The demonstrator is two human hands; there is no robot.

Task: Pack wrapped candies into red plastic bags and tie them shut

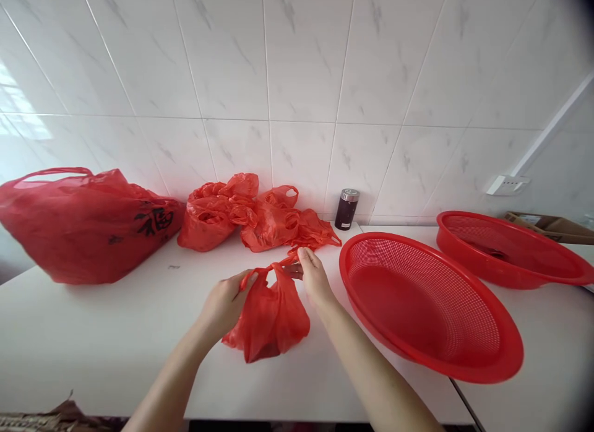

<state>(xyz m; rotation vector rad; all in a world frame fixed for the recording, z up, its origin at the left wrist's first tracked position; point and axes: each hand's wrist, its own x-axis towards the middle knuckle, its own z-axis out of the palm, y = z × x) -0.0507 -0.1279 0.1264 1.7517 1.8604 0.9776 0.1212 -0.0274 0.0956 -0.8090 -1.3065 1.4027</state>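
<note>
Red bag (276, 320) left of the basket (399, 299)
Left hand (227, 303) and right hand (314, 276) both grasp its top, fingers curled.

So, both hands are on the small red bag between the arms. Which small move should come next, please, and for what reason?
Perhaps draw the left hand and the right hand gently apart. Each holds plastic near the top of the small red bag, on opposite sides, and the plastic between them looks bunched; whether it is knotted, I cannot tell.
</note>
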